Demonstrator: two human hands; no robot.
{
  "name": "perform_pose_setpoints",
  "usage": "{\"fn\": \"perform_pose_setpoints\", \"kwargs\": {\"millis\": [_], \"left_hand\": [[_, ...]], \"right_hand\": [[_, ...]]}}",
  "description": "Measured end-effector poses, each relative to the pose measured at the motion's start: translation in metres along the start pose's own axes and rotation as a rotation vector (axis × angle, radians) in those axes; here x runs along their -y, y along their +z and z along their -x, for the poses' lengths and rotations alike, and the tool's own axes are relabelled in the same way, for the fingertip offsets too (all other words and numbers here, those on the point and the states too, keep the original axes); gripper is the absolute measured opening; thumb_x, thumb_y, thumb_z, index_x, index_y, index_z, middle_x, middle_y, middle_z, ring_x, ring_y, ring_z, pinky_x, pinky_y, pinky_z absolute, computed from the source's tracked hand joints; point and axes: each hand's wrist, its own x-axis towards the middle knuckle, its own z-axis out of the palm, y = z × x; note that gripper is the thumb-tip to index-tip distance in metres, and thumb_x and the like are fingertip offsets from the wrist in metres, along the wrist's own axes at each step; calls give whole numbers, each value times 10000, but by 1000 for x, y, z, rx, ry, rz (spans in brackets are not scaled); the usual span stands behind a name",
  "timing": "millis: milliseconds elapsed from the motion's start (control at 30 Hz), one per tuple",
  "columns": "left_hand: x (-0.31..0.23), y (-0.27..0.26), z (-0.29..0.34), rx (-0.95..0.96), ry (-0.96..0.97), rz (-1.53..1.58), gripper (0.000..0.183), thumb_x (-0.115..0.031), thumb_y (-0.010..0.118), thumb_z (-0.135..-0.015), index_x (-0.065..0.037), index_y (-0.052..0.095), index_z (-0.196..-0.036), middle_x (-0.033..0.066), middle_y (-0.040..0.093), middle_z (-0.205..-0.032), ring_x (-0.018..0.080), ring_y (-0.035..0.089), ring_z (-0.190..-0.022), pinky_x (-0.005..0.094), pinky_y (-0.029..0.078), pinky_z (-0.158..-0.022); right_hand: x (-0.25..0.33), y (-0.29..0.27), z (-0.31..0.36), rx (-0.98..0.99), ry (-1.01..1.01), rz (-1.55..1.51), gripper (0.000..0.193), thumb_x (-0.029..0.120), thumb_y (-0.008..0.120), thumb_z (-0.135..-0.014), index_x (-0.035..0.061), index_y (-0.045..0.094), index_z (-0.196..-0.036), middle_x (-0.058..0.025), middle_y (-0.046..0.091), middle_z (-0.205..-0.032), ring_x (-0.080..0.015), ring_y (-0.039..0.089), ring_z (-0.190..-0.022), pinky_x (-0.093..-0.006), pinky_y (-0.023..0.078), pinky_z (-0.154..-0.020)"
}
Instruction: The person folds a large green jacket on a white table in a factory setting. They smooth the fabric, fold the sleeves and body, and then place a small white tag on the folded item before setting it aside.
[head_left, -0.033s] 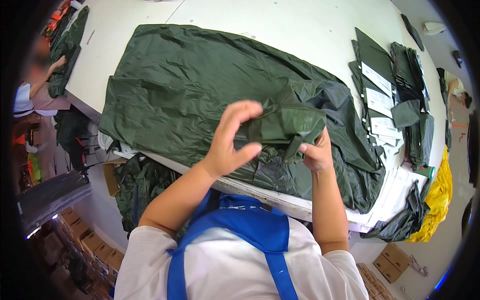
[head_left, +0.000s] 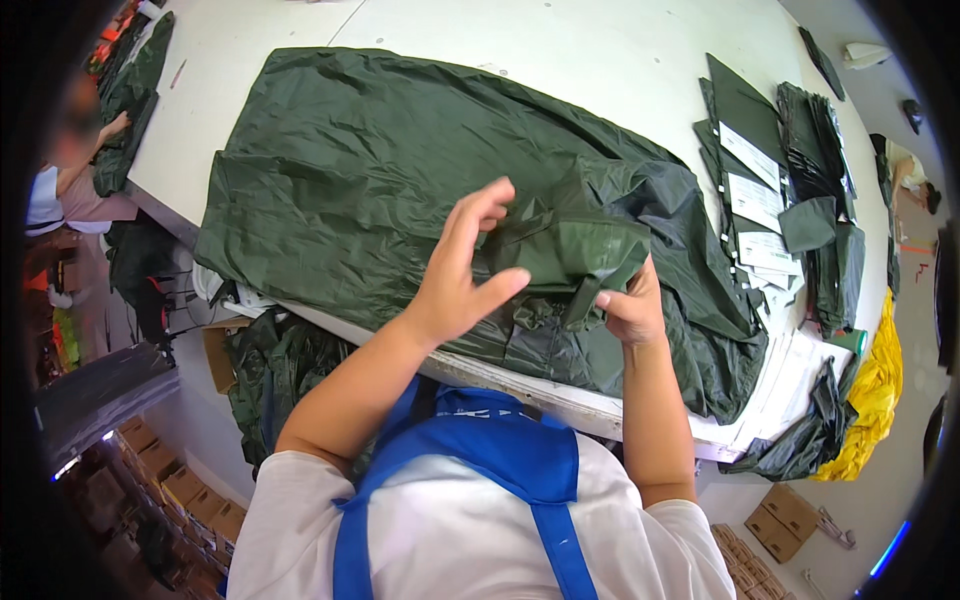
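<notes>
A dark green waterproof garment lies spread over the white table, creased, with a glossy darker underside showing at the right. My right hand grips a bunched, hood-like part of it, the thumb pressed on a folded strip and the fingers mostly hidden behind the cloth. Just left of that part, my left hand is raised with thumb and fingers apart, nothing between them.
Folded dark green pieces with white printed sheets lie at the table's right, beside black plastic packages. Yellow cloth hangs at the right edge. More green cloth is below the table's left edge. Another person's hand touches green fabric at far left.
My left hand's fingers have lifted slightly and straightened, opening wider from the thumb. My right hand keeps its grip on the garment.
</notes>
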Motion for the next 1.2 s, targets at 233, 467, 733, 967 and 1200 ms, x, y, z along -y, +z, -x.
{"fn": "perform_pose_setpoints", "kwargs": {"millis": [233, 467, 733, 967, 1200], "left_hand": [[-46, 5, -33, 388, -462, 183, 342, -140, 713, -787, -20, 600, -1086, 20, 590, -968, 102, 525, -885, 255, 427, -829], [-47, 34, -24, 472, -424, 157, 177, -74, 690, -798, -47, 532, -873, -3, 567, -877, 52, 513, -817, 205, 417, -742], [-58, 69, -22, 546, -408, 63, 207, 32, 596, -798, -17, 584, -999, 40, 610, -988, 109, 562, -944, 261, 438, -861], [-79, 90, -27, 559, -514, 146, 253, 20, 606, -811, 22, 592, -1064, 60, 612, -1072, 124, 560, -1036, 270, 412, -936], [-85, 98, -26, 537, -511, 161, 179, -14, 604, -860, 17, 617, -1036, 43, 641, -1005, 82, 586, -933, 229, 453, -838]], "right_hand": [[14, -3, 26, 97, -150, 323, 653, -37, 771, -607, 73, 477, -1179, -22, 526, -1127, -148, 500, -1085, -297, 404, -940], [59, -114, 70, -293, -258, 651, 536, 167, 696, -806, 38, 489, -1283, -60, 588, -1131, -164, 554, -1011, -306, 438, -897], [52, -463, 261, -1355, 354, 1492, 467, 250, 626, -824, 33, 561, -1232, -214, 622, -1135, -368, 585, -1064, -405, 452, -919], [70, -435, 231, -1366, -23, 1259, 222, 101, 521, -875, -20, 609, -1040, -99, 649, -828, -131, 638, -756, -264, 509, -578], [84, -96, 105, -229, -471, 1253, 395, 123, 625, -836, 79, 605, -1228, -99, 605, -923, -219, 556, -817, -312, 462, -771]]}}
